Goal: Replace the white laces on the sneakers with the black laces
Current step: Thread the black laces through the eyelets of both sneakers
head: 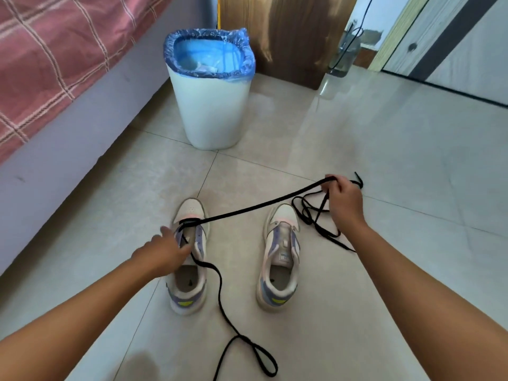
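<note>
Right hand [343, 199] grip grasping black lace [264, 206], taut from left shoe [188, 259] toe eyelets on floor. Left hand [162, 250] steadies shoe, grip released. Risks: overpull drags slack end out; spare lace [316, 221] by right shoe [280, 257] tangles.

two white sneakers with lavender panels stand side by side on the pale tiled floor [357, 127], toes pointing away. the left hand [162, 250] rests on the left sneaker [189, 259] beside its eyelets, fingers extended. a black lace [247, 209] runs through the lowest eyelets near that shoe's toe; one end stretches taut up to the right hand [343, 199], which pinches it, while the other end trails over the shoe's opening and loops on the floor near the camera. the right sneaker [280, 259] has no laces. a second black lace [316, 221] lies tangled just beside it. behind stands a white bin [211, 111] lined with a blue bag [209, 50], next to a bed with a pink plaid cover [46, 50].
</note>
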Tool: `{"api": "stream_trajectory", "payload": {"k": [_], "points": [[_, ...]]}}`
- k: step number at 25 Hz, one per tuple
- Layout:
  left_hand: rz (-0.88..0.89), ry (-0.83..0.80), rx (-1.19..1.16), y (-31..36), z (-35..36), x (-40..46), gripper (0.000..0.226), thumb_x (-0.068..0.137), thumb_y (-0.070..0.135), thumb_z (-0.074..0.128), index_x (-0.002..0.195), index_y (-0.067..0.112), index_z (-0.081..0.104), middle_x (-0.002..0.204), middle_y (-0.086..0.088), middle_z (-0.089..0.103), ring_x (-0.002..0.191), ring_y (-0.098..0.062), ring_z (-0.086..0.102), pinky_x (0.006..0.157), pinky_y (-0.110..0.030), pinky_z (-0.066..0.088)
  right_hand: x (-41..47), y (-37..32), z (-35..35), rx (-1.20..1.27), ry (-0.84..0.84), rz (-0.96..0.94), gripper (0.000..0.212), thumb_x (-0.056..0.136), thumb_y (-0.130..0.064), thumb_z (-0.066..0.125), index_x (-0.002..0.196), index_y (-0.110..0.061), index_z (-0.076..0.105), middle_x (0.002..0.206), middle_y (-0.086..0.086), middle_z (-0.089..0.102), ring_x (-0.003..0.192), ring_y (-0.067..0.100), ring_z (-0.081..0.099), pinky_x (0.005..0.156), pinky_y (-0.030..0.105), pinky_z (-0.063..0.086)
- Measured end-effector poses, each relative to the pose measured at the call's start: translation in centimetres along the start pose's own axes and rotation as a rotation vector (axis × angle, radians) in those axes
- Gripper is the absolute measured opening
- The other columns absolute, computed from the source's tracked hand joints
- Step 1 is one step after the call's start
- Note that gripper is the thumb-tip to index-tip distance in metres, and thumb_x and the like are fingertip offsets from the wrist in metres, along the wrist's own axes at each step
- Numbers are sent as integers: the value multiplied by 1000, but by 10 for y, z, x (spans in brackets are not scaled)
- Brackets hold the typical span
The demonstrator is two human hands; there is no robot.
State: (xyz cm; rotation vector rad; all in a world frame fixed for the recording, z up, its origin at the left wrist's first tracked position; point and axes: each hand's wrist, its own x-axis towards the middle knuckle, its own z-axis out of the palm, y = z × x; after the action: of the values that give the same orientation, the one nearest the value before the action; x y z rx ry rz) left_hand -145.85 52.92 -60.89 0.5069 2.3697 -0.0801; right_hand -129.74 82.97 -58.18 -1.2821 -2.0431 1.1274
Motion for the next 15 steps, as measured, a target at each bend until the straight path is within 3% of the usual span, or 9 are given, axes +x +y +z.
{"api": "stream_trajectory", "payload": {"k": [2, 3, 5, 8, 11, 15], "points": [[289, 275, -127, 35, -30, -7, 46, 97, 44, 35, 128, 11, 43, 124, -11, 51, 114, -31, 48, 90, -40, 39, -6, -11, -5, -102, -58, -212, 27, 97, -11, 45, 117, -6, 63, 106, 6, 68, 98, 16, 62, 79, 7, 41], [470, 323, -261, 59, -44, -11, 36, 99, 39, 35, 113, 12, 52, 110, -7, 55, 106, -29, 50, 86, -38, 39, -9, -18, -6, -130, -67, -315, 28, 97, -10, 46, 119, -4, 62, 109, 8, 68, 101, 19, 62, 85, 13, 42], [719, 219, -493, 113, -66, -21, 33, 101, 34, 34, 90, 11, 53, 88, -4, 53, 88, -22, 50, 78, -35, 39, -14, -34, -10, -164, -51, -512, 27, 95, -5, 49, 119, 0, 62, 112, 13, 68, 104, 25, 63, 91, 26, 45], [820, -65, -740, 176, -89, -35, 36, 101, 38, 34, 100, 13, 60, 98, -7, 64, 95, -20, 58, 92, -33, 41, -19, -52, -14, -241, -32, -688, 28, 91, 2, 52, 118, 2, 62, 107, 18, 69, 100, 32, 65, 88, 36, 49], [852, -108, -741, 189, -102, -40, 33, 97, 37, 46, 80, 13, 61, 70, -5, 69, 74, -15, 61, 76, -25, 41, -19, -54, -18, -253, 51, -653, 27, 91, 1, 54, 116, 1, 64, 106, 17, 69, 98, 32, 65, 85, 33, 48], [821, -3, -794, 157, -119, -37, 30, 95, 30, 53, 69, 15, 56, 47, 7, 57, 65, -14, 66, 71, -26, 49, -3, -42, -22, -100, 48, -330, 23, 92, -7, 55, 111, -6, 68, 101, 9, 72, 93, 18, 66, 82, 18, 44]]}}
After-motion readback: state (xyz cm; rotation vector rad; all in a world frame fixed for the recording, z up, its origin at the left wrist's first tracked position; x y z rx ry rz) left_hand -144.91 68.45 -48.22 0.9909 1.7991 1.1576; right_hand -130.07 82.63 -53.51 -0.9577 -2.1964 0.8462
